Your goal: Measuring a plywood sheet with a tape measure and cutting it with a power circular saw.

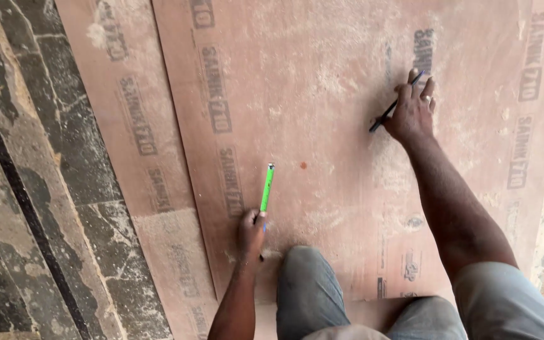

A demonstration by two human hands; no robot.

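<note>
My left hand [251, 230] has its fingers closed around the lower end of a green pencil [266, 187], which points away from me and lies over the top plywood sheet [322, 164], near a small reddish spot on the wood. My right hand [412, 112] reaches far out across the same sheet, palm down, fingers narrowed on a thin dark pen [395, 103] that runs slantwise under them; whether its tip touches the wood I cannot tell. The two hands are well apart, the right one much farther from me than the left.

The sheet is reddish-brown, dusted with pale sawdust, and stamped with rows of dark printed marks. It lies on a second plywood sheet [127, 126] of the same colour, which shows as a strip along its left edge. My knee [306, 286], in grey trousers, rests on the near edge of the top sheet, just beside my left hand. Left of the boards is a worn, dark stone floor [26, 189] with a black line running through it.
</note>
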